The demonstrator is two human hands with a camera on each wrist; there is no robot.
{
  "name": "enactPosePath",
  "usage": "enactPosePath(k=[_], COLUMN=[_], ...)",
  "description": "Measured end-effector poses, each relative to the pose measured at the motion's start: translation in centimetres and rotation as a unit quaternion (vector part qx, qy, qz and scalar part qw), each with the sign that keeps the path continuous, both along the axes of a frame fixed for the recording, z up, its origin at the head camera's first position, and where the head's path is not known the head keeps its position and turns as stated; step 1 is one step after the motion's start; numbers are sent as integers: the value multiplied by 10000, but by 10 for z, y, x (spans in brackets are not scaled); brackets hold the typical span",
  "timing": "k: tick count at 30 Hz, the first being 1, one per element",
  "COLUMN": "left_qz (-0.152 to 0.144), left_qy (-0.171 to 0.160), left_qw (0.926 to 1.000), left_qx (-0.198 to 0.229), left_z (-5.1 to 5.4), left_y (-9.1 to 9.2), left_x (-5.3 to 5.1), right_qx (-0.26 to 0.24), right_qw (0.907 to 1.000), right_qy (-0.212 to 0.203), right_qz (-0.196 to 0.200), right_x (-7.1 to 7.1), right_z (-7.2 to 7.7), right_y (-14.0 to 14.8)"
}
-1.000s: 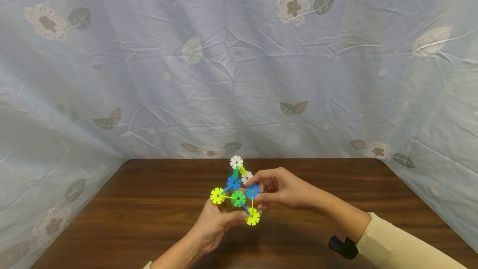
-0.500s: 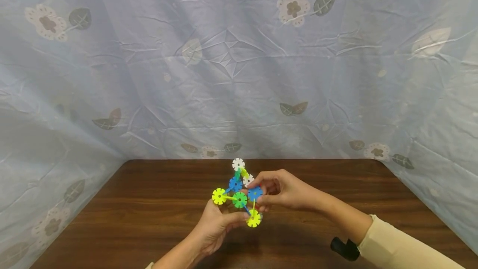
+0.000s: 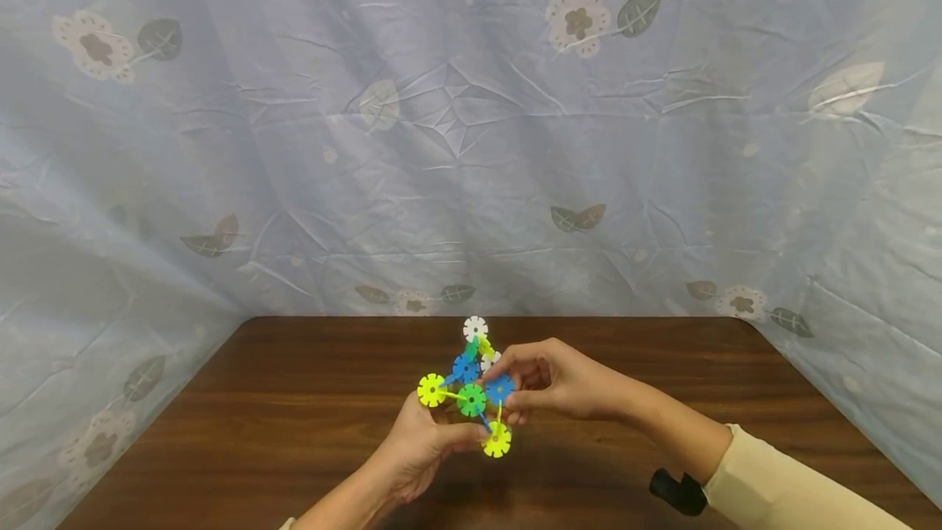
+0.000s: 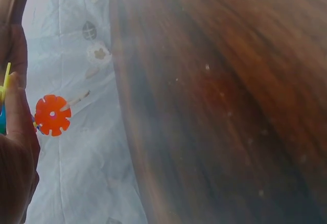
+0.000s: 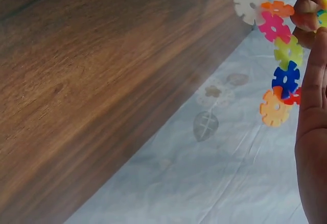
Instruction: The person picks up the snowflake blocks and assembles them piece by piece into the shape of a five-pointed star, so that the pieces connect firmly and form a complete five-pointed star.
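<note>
A linked structure of notched plastic snowflake discs [image 3: 472,400] in several colours is held up over the table in the head view. My left hand [image 3: 419,448] grips its lower part, thumb near the lower yellow disc [image 3: 496,439]. The fingers and thumb of my right hand [image 3: 562,380] pinch the blue disc [image 3: 500,388] on the right side. A white disc [image 3: 475,330] tops the structure. In the right wrist view a chain of discs hangs out, including a dark blue disc [image 5: 285,80] and a pink disc [image 5: 274,27]. An orange-red disc [image 4: 52,115] shows in the left wrist view.
The brown wood-grain table [image 3: 294,415] lies below both hands. A pale patterned cloth [image 3: 456,186] surrounds its back and sides. A black object [image 3: 677,492] sits by the right sleeve [image 3: 787,473].
The structure and both hands have sunk slightly in the head view. The top white disc has shifted a little right, and my right fingers now cover more of the white disc beside them.
</note>
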State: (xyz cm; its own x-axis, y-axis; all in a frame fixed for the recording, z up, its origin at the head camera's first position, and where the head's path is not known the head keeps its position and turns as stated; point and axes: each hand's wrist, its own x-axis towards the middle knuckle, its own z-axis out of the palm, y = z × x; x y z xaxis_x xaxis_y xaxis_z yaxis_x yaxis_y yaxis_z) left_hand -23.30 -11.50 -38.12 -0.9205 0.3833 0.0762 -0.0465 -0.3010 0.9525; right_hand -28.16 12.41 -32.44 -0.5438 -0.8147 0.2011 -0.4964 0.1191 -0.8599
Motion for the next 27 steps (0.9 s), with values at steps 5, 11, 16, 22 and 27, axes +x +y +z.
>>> enactPosePath(k=[5, 11, 16, 22, 27], left_qz=[73, 125, -9, -25, 18], left_qy=[20, -34, -49, -73, -21], left_qw=[10000, 9998, 10000, 10000, 10000], left_qx=[64, 121, 1, 6, 56], left_z=[3, 6, 6, 5, 6], left_y=[1, 1, 3, 4, 5], left_x=[-1, -1, 0, 1, 1], right_qx=[-278, -354, -25, -5, -125], right_qw=[9996, 9990, 10000, 10000, 9998], right_qy=[69, 254, 16, -63, 93], right_qz=[-79, -137, -77, -32, -150], right_x=[1, 1, 1, 0, 3], right_z=[-2, -2, 2, -1, -2], right_y=[1, 1, 5, 7, 7])
